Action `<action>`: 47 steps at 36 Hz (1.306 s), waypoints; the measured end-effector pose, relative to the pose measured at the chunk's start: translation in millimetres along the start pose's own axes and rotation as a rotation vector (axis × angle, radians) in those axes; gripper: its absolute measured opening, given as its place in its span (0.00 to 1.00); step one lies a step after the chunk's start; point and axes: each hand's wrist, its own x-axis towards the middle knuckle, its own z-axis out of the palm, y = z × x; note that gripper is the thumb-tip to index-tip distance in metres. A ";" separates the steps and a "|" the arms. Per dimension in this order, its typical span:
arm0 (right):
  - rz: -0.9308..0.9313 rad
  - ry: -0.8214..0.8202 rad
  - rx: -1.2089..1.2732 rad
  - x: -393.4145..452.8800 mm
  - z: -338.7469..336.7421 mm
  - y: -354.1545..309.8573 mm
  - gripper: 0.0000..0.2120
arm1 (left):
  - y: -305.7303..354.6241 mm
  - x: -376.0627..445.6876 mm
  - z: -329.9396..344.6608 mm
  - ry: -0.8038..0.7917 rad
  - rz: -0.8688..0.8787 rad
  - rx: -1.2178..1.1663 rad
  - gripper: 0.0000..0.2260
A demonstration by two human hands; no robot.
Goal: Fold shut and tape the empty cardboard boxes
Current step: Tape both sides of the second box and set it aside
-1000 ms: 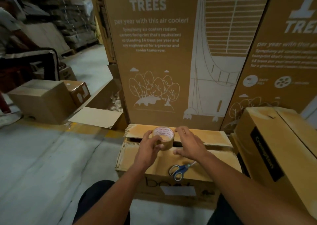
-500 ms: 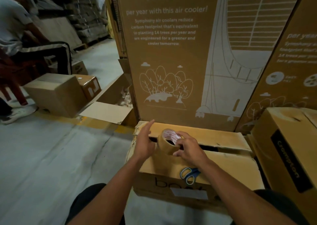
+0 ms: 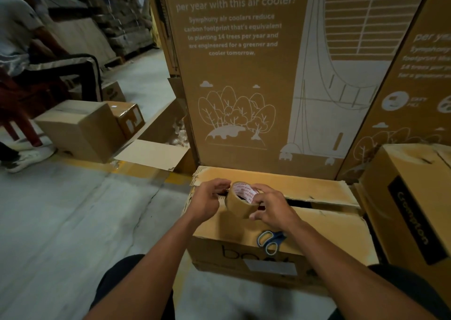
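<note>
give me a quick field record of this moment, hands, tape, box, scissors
left hand: fingers curled at the tape roll's edge
right hand: grips the roll
tape roll: brown, held above the box seam
box: flaps folded down, dark gap between them, no tape seen on the seam
scissors: blue handles, lying on the near flap by the right wrist

On the box [image 3: 317,224] lie scissors [image 3: 269,240]; the tape [image 3: 238,201] sits above its flaps. Behind it stands a carton [image 3: 244,75]; right, another box [image 3: 415,197].
</note>
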 end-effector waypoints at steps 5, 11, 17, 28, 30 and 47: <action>-0.023 -0.014 -0.007 -1.9 0.3 -4.2 0.10 | -5.6 -0.9 -3.1 -0.070 -0.025 -0.025 0.33; -0.034 -0.036 -0.007 -3.9 -1.4 -6.3 0.10 | -1.5 -4.9 -4.1 -0.089 -0.008 -0.100 0.33; -0.022 -0.035 -0.005 -3.3 -2.6 -5.1 0.08 | 1.7 -6.2 -3.4 -0.048 0.024 -0.133 0.24; -0.019 -0.027 -0.020 -2.0 -2.7 -3.8 0.09 | -5.6 -3.4 -2.5 0.025 0.033 -0.111 0.11; -0.031 -0.030 -0.019 -2.2 -2.3 -4.2 0.09 | -7.1 -2.6 -2.9 0.045 0.029 -0.133 0.09; -0.055 -0.077 -0.034 -1.7 -4.0 -4.0 0.10 | -9.1 3.5 2.4 0.073 0.073 -0.161 0.10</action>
